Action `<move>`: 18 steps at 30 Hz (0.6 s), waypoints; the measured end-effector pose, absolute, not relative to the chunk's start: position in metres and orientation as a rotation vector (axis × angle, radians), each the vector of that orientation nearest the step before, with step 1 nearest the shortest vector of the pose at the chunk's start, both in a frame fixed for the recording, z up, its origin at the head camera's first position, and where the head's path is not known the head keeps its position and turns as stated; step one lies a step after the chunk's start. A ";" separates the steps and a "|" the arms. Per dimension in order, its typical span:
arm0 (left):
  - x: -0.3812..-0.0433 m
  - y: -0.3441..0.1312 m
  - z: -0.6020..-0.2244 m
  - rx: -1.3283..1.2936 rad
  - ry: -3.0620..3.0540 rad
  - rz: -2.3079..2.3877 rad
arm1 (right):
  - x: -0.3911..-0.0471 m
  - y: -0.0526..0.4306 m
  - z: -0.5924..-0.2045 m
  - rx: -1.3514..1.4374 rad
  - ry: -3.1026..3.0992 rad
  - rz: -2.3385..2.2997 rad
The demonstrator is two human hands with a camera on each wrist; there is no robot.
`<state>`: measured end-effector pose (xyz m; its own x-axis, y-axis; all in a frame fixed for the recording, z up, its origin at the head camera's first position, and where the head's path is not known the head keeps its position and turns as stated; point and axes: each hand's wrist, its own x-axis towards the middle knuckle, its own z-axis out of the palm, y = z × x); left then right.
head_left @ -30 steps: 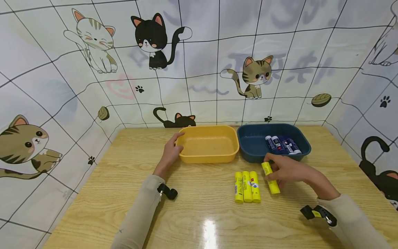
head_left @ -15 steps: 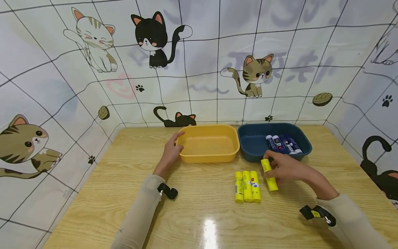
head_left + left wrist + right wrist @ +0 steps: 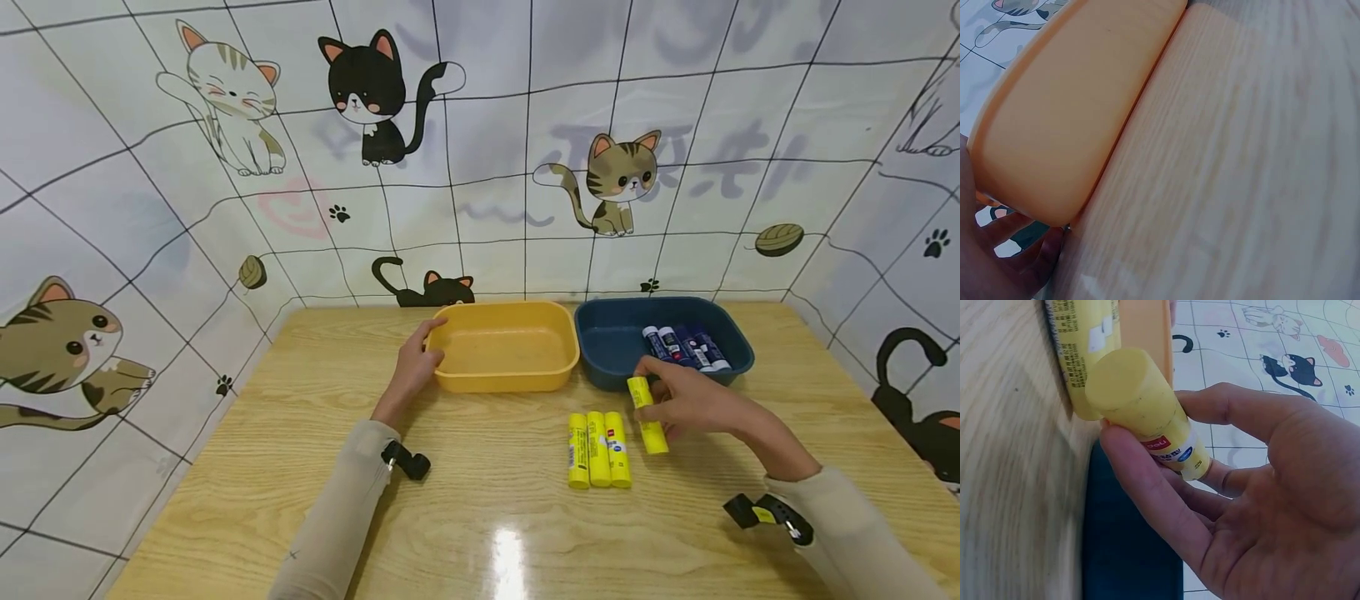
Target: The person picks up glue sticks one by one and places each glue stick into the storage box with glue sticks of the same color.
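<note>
My right hand (image 3: 686, 398) pinches a yellow glue stick (image 3: 647, 415) between thumb and fingers, in front of the blue bin. In the right wrist view the glue stick (image 3: 1141, 400) points its flat end towards the camera, and a red label shows. Several more yellow glue sticks, standing side by side in a row (image 3: 597, 450), lie on the table just left of it. At the left end of the yellow bin (image 3: 502, 382), my left hand (image 3: 412, 367) grips the wall. The left wrist view shows the fingers (image 3: 1035, 256) curled against the end of that bin.
To the right of the yellow bin stands a blue bin (image 3: 611, 371), close against it. Several dark blue glue sticks with white caps (image 3: 682, 348) lie in its right part. Behind the wooden table (image 3: 420, 533) hangs a cat-patterned cloth (image 3: 487, 167).
The right hand has moved the yellow glue stick slightly away from me and to the left, near the row. My left hand stays at the yellow bin.
</note>
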<state>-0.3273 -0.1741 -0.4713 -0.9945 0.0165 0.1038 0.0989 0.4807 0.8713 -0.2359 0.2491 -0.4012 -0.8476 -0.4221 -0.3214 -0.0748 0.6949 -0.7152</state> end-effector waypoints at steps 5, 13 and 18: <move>-0.326 -0.176 -0.472 -0.092 -2.634 -1.552 | -0.240 0.242 -0.394 -0.419 2.432 -1.013; -0.327 -0.175 -0.472 -0.097 -2.626 -1.565 | -0.247 0.227 -0.376 -0.460 2.455 -1.004; -0.327 -0.176 -0.473 -0.096 -2.626 -1.565 | -0.252 0.219 -0.371 -0.444 2.468 -0.995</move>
<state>-0.3274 -0.1756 -0.4733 -0.9946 0.0112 0.1035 0.0963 0.4753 0.8745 -0.2520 0.2185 -0.3706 -0.8515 -0.4447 -0.2777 -0.1278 0.6898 -0.7126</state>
